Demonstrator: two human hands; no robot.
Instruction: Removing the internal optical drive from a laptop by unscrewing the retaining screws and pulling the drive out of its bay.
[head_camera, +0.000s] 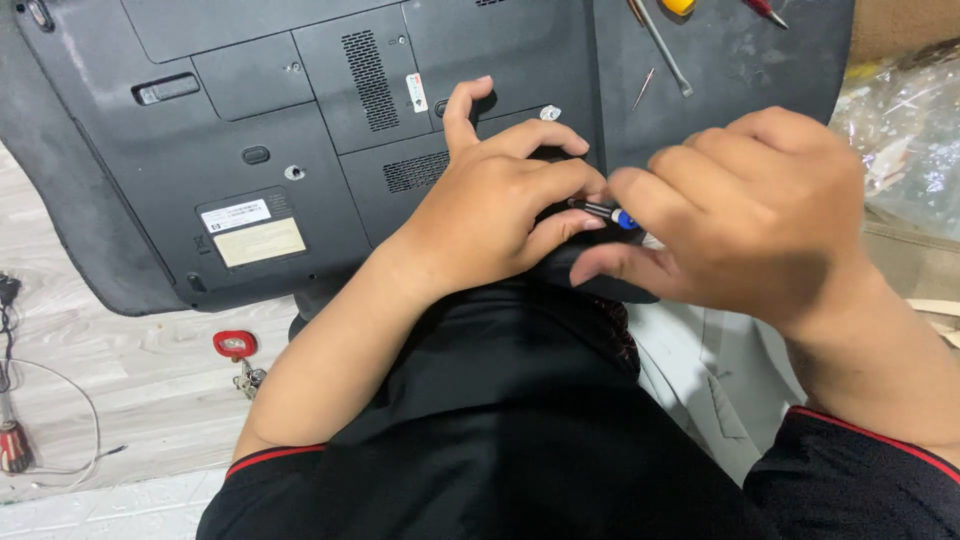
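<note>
A dark grey laptop (250, 120) lies upside down, its underside with vents and cover panels facing me. My left hand (500, 200) rests on the near edge of its base, fingers pinching the metal shaft of a small screwdriver (605, 212). My right hand (750, 200) is curled around the screwdriver's blue handle, just to the right of the left hand. The tool's tip is hidden under my fingers. A loose screw (549, 113) sits on the base just beyond my left fingertips.
Thin metal tools (660, 45) and a small pick (642, 88) lie on the dark mat at the top right. A red key fob with keys (237, 350) and a cable (60, 400) lie on the pale wood floor at left. Crumpled clear plastic (900, 130) sits at right.
</note>
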